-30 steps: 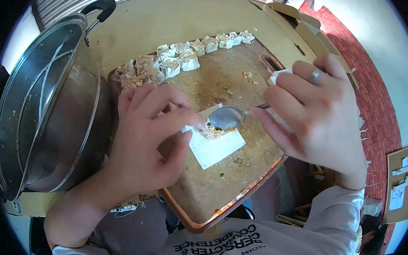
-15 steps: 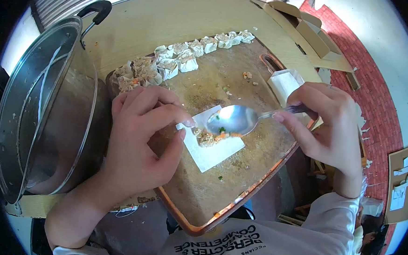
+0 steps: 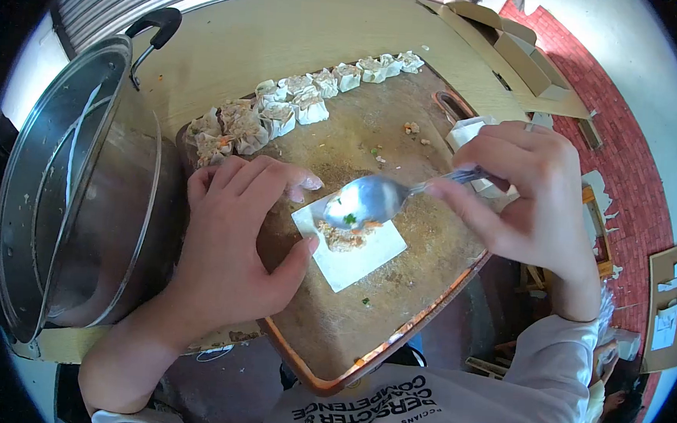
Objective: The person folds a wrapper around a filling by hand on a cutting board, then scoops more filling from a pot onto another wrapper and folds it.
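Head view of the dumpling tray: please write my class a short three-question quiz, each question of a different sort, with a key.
1. True or false: the right hand holds the spoon above the wrapper.
2. Where does the filling lie? A: on the floor. B: on the wrapper. C: on a cardboard box.
3. Fill in: the metal pot stands on the person's ___ side, beside the tray.
Key: 1 true; 2 B; 3 left.
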A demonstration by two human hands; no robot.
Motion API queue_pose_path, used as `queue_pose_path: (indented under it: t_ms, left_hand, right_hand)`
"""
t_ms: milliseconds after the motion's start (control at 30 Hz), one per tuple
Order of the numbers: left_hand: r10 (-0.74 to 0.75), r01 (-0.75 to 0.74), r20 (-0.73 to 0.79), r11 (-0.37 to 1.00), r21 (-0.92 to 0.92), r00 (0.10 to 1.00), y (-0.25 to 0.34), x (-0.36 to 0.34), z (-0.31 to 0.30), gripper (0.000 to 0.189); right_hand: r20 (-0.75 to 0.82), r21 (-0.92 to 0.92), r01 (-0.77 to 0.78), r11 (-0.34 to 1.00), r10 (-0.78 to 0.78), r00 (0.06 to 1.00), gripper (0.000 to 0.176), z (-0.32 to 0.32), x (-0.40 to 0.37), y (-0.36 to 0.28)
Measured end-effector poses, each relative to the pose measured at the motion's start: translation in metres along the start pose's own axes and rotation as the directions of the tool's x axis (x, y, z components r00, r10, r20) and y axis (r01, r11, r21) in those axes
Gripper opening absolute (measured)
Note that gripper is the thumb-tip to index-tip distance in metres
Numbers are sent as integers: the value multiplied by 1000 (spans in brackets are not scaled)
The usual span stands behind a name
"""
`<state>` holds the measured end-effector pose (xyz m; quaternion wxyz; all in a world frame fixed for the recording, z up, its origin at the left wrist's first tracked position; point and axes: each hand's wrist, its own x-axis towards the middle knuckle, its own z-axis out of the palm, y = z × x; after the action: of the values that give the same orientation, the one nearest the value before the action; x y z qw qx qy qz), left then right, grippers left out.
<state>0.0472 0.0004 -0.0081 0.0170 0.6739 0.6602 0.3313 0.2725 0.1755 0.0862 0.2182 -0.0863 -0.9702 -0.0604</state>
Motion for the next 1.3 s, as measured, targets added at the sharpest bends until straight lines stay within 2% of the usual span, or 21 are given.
queue_pose_path:
  t_ms: [100, 167, 400, 467, 500, 567, 767, 900, 967, 1100, 1167, 1300]
  left_hand:
    - [-4, 4, -12, 1000, -17, 1000, -1, -1, 0, 53]
    - [-4, 4, -22, 1000, -14, 1000, -1, -1, 1, 54]
    - [9, -10, -20, 1000, -21, 1000, -2, -1, 0, 58]
    - [-3, 2, -10, 1000, -30, 1000, -1, -1, -1, 58]
    - [-15, 15, 1, 999, -38, 1000, -1, -1, -1, 59]
    - [-15, 15, 1, 999, -35, 1000, -1, -1, 0, 59]
    - [-38, 38, -7, 998, -43, 999, 0, -1, 0, 56]
    - [-40, 39, -8, 998, -46, 999, -1, -1, 0, 56]
    - [-36, 35, -9, 998, -47, 999, -1, -1, 1, 56]
    - [-35, 34, -7, 998, -53, 999, -1, -1, 1, 55]
    - [-23, 23, -3, 999, -34, 1000, -2, -1, 0, 57]
    - [-12, 12, -12, 1000, -24, 1000, -2, -2, 1, 60]
  right_hand:
    - [-10, 83, 83, 993, -82, 997, 22, 6, 1, -4]
    - [129, 62, 34, 997, -42, 991, 21, 4, 1, -6]
    - [72, 11, 61, 998, -62, 996, 20, -11, 7, 2]
    - [92, 47, -38, 998, 33, 995, 19, -15, 13, 0]
    - [89, 45, -39, 998, 35, 995, 19, -14, 14, 0]
    - [200, 36, -101, 994, 92, 975, 17, -8, 16, 1]
    - [309, 45, -60, 997, 43, 950, 17, -1, 11, -2]
    - [306, 5, -14, 1000, 12, 952, 17, -16, 10, -3]
    - [207, 36, -29, 999, 20, 978, 20, -17, 8, 3]
    - [173, 116, -61, 991, 40, 984, 21, -6, 10, 21]
    - [203, 141, 29, 990, -57, 977, 23, 2, 16, 27]
    - [218, 193, 94, 977, -136, 966, 26, 18, 27, 40]
